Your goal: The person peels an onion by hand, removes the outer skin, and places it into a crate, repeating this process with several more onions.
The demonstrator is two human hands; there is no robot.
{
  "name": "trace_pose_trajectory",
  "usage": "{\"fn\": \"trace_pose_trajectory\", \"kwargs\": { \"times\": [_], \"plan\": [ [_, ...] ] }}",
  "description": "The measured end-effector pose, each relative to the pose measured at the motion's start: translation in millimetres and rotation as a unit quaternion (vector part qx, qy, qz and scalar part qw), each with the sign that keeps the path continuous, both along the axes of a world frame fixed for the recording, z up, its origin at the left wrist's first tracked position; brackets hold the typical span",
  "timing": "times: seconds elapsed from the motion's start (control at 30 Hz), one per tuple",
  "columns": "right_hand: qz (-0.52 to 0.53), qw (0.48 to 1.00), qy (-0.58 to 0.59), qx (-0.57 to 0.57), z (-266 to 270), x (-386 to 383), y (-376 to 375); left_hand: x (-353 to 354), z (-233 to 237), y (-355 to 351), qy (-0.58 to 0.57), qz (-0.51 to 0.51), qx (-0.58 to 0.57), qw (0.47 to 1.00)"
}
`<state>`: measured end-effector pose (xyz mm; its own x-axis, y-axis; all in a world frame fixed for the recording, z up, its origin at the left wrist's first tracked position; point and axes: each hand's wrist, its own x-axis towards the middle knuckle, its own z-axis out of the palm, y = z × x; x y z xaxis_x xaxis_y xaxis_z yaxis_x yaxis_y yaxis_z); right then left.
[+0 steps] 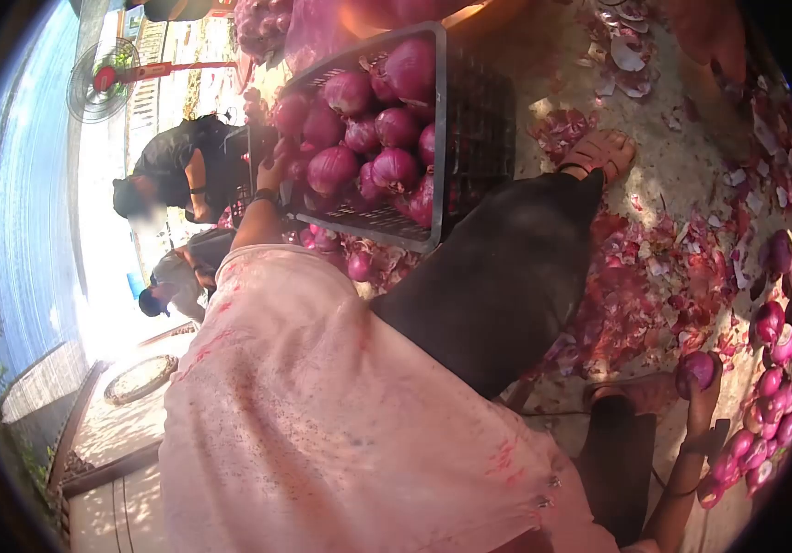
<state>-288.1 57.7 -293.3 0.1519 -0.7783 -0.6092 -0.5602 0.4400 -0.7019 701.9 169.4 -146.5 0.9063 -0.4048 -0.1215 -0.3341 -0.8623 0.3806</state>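
Observation:
A dark plastic crate point(474, 120) full of red onions point(387, 129) stands tilted on the ground ahead of me. My left hand point(272, 172), with a dark band on the wrist, reaches out of a pink sleeve and grips the crate's left rim beside the onions. At the lower right, my right hand point(704, 392) holds a single red onion point(696, 368) just above the ground. My black trouser leg point(497, 276) stretches toward the crate and ends in a sandalled foot point(601, 152).
Onion skins point(645, 276) litter the sandy ground. A row of loose onions point(774, 387) lies along the right edge. Two other people point(175, 175) bend over at the left beside a standing fan point(101, 81). More onions are piled at the top point(262, 28).

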Motion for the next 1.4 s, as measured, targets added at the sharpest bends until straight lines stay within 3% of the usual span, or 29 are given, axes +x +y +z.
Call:
{"fn": "trace_pose_trajectory", "kwargs": {
  "times": [0.13, 0.2, 0.27, 0.3, 0.33, 0.37, 0.4, 0.43, 0.47, 0.5, 0.57, 0.63, 0.7, 0.77, 0.83, 0.9, 0.97, 1.0, 1.03, 1.1, 1.13, 1.2, 1.23, 1.3, 1.37, 1.4],
  "plan": [
    [0.010, 1.000, 0.004, -0.030, -1.2, 5.6, -13.1, -7.5, -20.6, -2.1, 0.052, -0.005, -0.009, 0.999],
    [0.003, 1.000, -0.002, -0.030, 4.4, 15.3, -22.6, 39.0, -50.5, 16.2, -0.043, 0.040, -0.038, 0.998],
    [-0.006, 0.999, -0.022, -0.023, -0.9, 17.9, -28.2, 8.4, -11.1, 1.3, -0.087, 0.019, 0.077, 0.993],
    [-0.021, 0.999, -0.037, -0.017, -0.7, 14.1, -28.1, -14.4, 2.0, -2.2, -0.130, -0.018, 0.080, 0.988],
    [-0.043, 0.996, -0.075, -0.004, 13.1, 25.6, -32.0, -0.8, -1.3, 3.4, -0.200, 0.016, 0.008, 0.980],
    [-0.075, 0.993, -0.097, 0.006, 32.3, 45.4, -38.8, -52.1, 29.0, -23.5, -0.270, -0.039, 0.042, 0.961],
    [-0.101, 0.985, -0.128, 0.061, 41.7, 57.7, -43.9, -33.9, 25.1, -27.1, -0.180, -0.051, -0.077, 0.979],
    [-0.096, 0.976, -0.193, 0.012, 46.5, 63.9, -44.0, 17.6, 11.6, -22.4, -0.105, -0.078, -0.164, 0.978],
    [-0.143, 0.954, -0.261, 0.045, 43.5, 71.0, -41.7, 44.5, 14.2, -40.1, -0.276, -0.242, 0.026, 0.930],
    [-0.183, 0.934, -0.300, 0.073, 58.9, 86.7, -47.8, 38.1, 0.7, -77.1, 0.023, -0.131, -0.213, 0.968],
    [-0.224, 0.849, -0.456, 0.146, 83.2, 110.4, -59.6, -166.9, 31.8, -180.2, 0.151, -0.189, -0.226, 0.943],
    [-0.230, 0.826, -0.489, 0.157, 94.9, 127.6, -67.8, -320.5, 53.5, -243.6, 0.227, -0.371, -0.156, 0.887],
    [-0.205, 0.811, -0.534, 0.122, 96.5, 139.3, -76.5, -412.2, 61.1, -281.7, 0.357, -0.548, -0.074, 0.753],
    [-0.220, 0.790, -0.559, 0.127, 96.9, 146.5, -81.9, -495.3, 50.4, -302.7, 0.472, -0.647, -0.031, 0.598],
    [-0.238, 0.765, -0.582, 0.138, 96.0, 153.2, -87.1, -561.4, 36.3, -316.9, 0.457, -0.743, 0.058, 0.486],
    [-0.268, 0.724, -0.623, 0.123, 94.6, 158.4, -95.7, -611.2, 7.4, -315.0, 0.413, -0.822, 0.003, 0.391],
    [-0.284, 0.729, -0.614, 0.104, 88.8, 157.8, -97.8, -640.1, -14.9, -308.6, 0.412, -0.800, -0.012, 0.435],
    [-0.323, 0.696, -0.628, 0.129, 86.6, 156.5, -99.3, -647.4, -28.9, -308.3, 0.427, -0.767, -0.005, 0.479],
    [-0.359, 0.660, -0.642, 0.155, 83.7, 156.0, -101.4, -648.7, -41.8, -305.2, 0.424, -0.770, -0.004, 0.477],
    [-0.366, 0.664, -0.638, 0.136, 73.4, 161.6, -102.9, -650.3, -54.7, -300.5, 0.536, -0.694, -0.006, 0.480],
    [-0.359, 0.687, -0.622, 0.114, 73.1, 166.4, -103.0, -647.2, -52.1, -298.1, 0.559, -0.660, 0.047, 0.500],
    [-0.323, 0.733, -0.593, 0.079, 68.8, 168.0, -103.3, -645.5, -54.4, -298.8, 0.582, -0.644, 0.034, 0.496],
    [-0.323, 0.731, -0.596, 0.077, 67.4, 163.7, -105.3, -644.6, -54.6, -299.7, 0.607, -0.626, 0.019, 0.489],
    [-0.150, 0.887, -0.432, -0.061, 63.9, 148.6, -110.7, -641.0, -56.0, -302.2, 0.591, -0.638, 0.023, 0.493],
    [-0.122, 0.915, -0.373, -0.092, 59.4, 136.6, -116.2, -636.4, -63.1, -303.7, 0.580, -0.647, 0.019, 0.495],
    [-0.059, 0.944, -0.251, -0.206, 66.8, 128.5, -119.5, -635.6, -62.3, -304.8, 0.579, -0.648, 0.023, 0.494]
  ]
}}
